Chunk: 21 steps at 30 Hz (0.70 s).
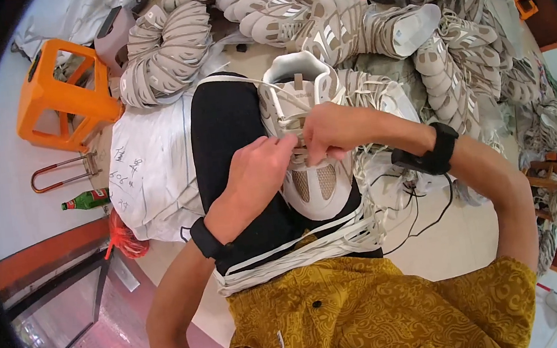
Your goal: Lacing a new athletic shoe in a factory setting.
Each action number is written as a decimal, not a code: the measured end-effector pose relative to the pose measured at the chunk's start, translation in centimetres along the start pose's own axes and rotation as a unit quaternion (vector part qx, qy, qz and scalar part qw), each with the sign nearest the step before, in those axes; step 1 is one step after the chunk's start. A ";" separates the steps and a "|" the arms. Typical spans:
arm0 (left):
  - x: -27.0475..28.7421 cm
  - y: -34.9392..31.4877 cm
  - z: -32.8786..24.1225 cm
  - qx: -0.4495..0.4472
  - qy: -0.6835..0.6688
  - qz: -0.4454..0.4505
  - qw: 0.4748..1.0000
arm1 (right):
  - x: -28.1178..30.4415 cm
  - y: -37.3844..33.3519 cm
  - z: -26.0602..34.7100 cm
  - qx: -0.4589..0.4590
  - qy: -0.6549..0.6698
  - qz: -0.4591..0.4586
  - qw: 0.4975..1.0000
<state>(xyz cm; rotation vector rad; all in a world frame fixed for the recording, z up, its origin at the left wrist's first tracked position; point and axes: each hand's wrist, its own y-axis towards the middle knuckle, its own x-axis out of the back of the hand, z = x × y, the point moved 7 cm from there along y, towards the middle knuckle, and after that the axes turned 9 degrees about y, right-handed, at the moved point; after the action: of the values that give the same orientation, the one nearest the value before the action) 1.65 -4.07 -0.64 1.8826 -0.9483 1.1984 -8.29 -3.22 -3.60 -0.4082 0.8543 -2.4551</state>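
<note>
A beige and white sneaker [324,200] rests on my lap over black cloth, its toe pointing toward me and its opening facing away. My left hand [258,176] is closed at the left side of the lacing, its fingertips pinching the lace. From the right, my right hand [334,133] reaches over the sneaker, fingers curled and pinched at the eyelets. Both fingertips nearly meet over the tongue, and the bit of shoelace between them is mostly hidden. A pale shoelace strand [231,77] runs off the sneaker's far left. Loose white laces [301,256] lie across my lap.
Curved stacks of beige shoe uppers [167,53] and more sneakers [334,29] pile up ahead and to the right. An orange stool [63,95], a white sack [152,167] and a green bottle [86,200] stand left. A black cable [426,226] lies right.
</note>
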 end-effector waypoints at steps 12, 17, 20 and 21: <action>-0.4 -0.1 1.2 0.084 -0.097 0.031 0.991 | 0.0 -0.7 -2.6 0.035 0.222 -0.036 0.974; -0.5 0.3 0.6 0.089 -0.102 0.039 0.990 | 0.3 -1.2 -3.8 0.073 0.357 -0.021 0.931; 0.2 -0.1 0.5 0.089 -0.130 0.004 0.988 | 1.0 -1.2 -3.6 0.079 0.380 -0.031 0.921; 0.3 -0.3 0.3 0.067 -0.114 -0.010 0.991 | 1.4 -1.2 -3.4 0.084 0.348 -0.053 0.932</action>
<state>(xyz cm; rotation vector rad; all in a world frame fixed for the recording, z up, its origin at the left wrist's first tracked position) 2.08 -4.24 -0.47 2.1651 -0.9879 1.0749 -11.39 -1.47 -5.26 0.5308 0.8817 -2.7753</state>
